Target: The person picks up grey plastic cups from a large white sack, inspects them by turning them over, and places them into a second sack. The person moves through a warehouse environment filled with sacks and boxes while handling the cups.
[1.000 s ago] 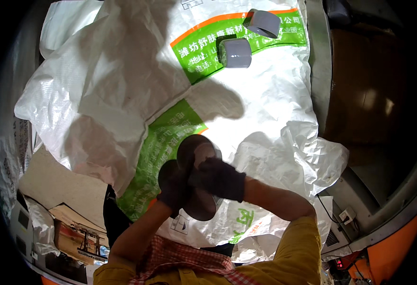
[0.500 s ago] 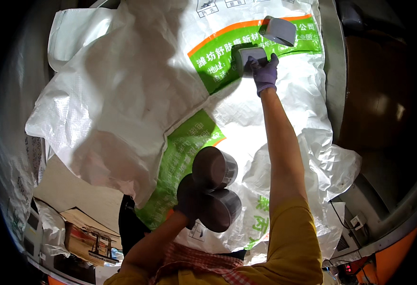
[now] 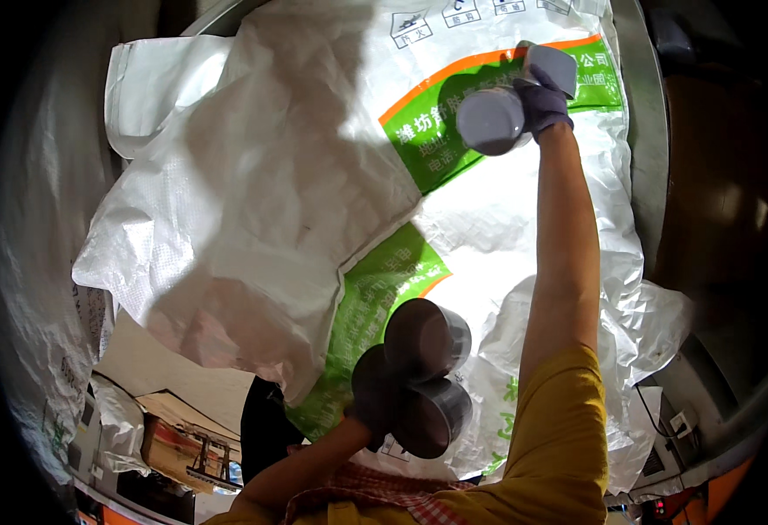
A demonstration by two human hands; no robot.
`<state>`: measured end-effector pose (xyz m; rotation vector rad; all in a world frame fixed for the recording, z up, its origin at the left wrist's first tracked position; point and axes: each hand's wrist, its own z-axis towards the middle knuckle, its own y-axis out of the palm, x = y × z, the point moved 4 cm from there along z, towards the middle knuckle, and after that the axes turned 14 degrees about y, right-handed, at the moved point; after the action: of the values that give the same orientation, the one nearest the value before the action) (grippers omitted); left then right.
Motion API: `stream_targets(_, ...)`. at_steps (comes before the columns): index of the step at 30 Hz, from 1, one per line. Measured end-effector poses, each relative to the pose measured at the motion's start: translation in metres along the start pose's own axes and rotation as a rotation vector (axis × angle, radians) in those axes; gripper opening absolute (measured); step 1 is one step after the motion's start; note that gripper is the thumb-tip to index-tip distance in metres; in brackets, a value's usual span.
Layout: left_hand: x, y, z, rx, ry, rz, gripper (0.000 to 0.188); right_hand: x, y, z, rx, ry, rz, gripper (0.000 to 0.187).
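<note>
The right hand, gloved and stretched far out, is now clenched around a grey cylindrical cap and has lifted it clear of the white woven sack; half a second ago the fingers were only closing on it where it lay on the sack's green-and-orange printed panel near the far edge. A second grey cap lies just beyond the hand, still on the sack. Closer in, the left hand keeps its grasp on a cluster of grey caps held above the sack's near edge, so the count in hand looks set to grow.
</note>
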<state>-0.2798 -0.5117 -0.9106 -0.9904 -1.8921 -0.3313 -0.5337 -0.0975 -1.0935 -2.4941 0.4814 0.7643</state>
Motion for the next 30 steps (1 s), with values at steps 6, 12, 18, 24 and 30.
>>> stream_targets(6,0.024,-0.011,0.011,-0.171,0.075,0.009,0.031,0.011,0.005,-0.016,-0.022,-0.182,0.156,0.052)
stream_targets(12,0.021,-0.003,0.01,-0.2,0.032,0.12,0.032,0.075,0.012,-0.159,-0.346,0.051,0.768,0.048)
stream_targets(18,-0.007,0.026,0.001,0.011,-0.198,-0.58,0.031,0.111,-0.052,-0.302,-0.366,0.135,0.668,0.015)
stream_targets(24,0.036,0.027,-0.062,0.154,-0.532,-1.248,0.045,0.055,-0.156,-0.416,-0.604,-0.123,0.998,0.033)
stream_targets(30,0.11,-0.005,-0.164,0.239,-0.404,-1.274,0.05,0.015,-0.199,-0.526,-0.626,-0.12,0.824,0.033)
